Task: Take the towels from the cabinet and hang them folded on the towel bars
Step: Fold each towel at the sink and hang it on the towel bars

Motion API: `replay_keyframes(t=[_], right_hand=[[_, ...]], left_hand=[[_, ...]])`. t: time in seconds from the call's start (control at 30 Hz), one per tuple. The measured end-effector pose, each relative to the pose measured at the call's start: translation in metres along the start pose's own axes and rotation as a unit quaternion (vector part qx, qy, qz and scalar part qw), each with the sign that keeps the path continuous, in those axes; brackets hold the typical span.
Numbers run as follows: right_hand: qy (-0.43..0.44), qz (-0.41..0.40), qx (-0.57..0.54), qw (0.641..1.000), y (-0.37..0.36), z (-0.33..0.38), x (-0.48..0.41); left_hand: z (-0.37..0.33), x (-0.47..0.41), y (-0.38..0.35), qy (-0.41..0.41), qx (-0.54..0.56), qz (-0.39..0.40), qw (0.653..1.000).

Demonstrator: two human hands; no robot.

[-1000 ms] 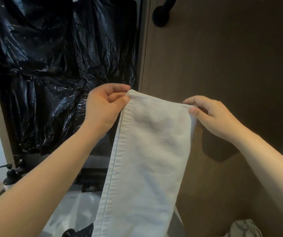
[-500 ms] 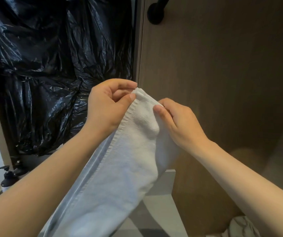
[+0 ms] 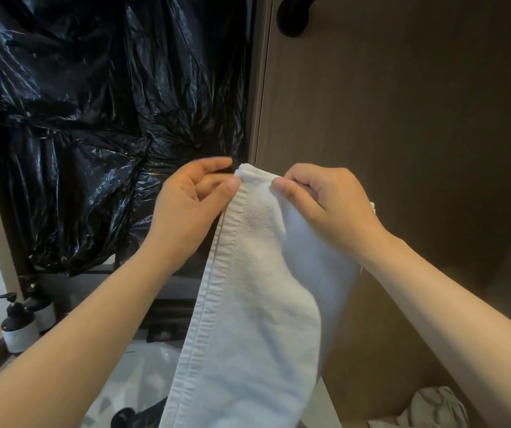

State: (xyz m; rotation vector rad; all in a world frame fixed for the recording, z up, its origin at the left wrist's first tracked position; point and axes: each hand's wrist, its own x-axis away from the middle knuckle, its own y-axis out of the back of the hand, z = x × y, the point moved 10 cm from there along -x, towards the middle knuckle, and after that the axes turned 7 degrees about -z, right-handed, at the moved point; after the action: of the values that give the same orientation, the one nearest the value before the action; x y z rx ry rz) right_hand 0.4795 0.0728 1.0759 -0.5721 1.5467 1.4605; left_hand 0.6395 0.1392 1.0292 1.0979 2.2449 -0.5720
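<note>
Right hand (image 3: 325, 205), come in from 3 o'clock, meets left hand (image 3: 192, 208); both pinch the towel (image 3: 254, 319) at its top edge, halving it lengthwise.

The white towel (image 3: 248, 319) runs off the bottom edge, so its lower end is unseen. The right hand (image 3: 325, 205) has its fingers curled behind the top fold, out of sight, and the left hand (image 3: 186, 211) hides the back of the corner it pinches. A black round fitting (image 3: 293, 18) is cut by the top edge. The pump bottle (image 3: 18, 325) has a label too small to read. A pale crumpled cloth (image 3: 433, 409) is cropped at the bottom
</note>
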Motion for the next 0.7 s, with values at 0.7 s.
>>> replay_keyframes(t=[0.7], right_hand=[[-0.258, -0.063, -0.037, 0.963, -0.003, -0.090, 0.095]], left_hand=[[0.139, 0.095, 0.016, 0.030, -0.292, 0.160, 0.943]])
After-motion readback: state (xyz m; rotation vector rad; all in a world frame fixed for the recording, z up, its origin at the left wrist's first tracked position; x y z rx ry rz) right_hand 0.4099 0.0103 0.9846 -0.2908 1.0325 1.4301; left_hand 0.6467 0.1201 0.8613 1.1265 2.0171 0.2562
